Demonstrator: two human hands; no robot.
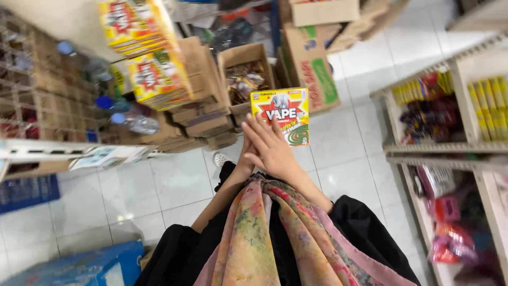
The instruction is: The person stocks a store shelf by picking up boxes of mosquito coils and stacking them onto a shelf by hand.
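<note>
Your fingers [257, 128] are spread flat and straight, fanned up against the face of the box [283, 114], tips reaching its lower left part. That's your right hand [271, 148], open, back of the hand toward you, pressing the box rather than pinching it. Your left hand [244, 159] sits behind and under it, mostly covered; you can see only the wrist and a strip of the hand, so whether those fingers curl round the box cannot be told.

Nearest of all, your scarf [270, 238], patterned in pink, yellow and green, hangs over black sleeves [365, 228] at the bottom of the view.

The box is held up in front of you over the white tiled floor [174, 180], at mid-frame. It is a flat yellow-and-red carton, roughly square, printed face toward you, top edge up and tipped slightly to the right; its left edge runs nearly upright. A green spiral shows at its lower right corner.

Further out, left, a stack of cartons [201, 111] carries more yellow boxes [156, 77] and some bottles [132, 122]. An open carton [244, 74] of packets stands behind the box. On the right, shelves [444, 148] hold yellow and red packs.
</note>
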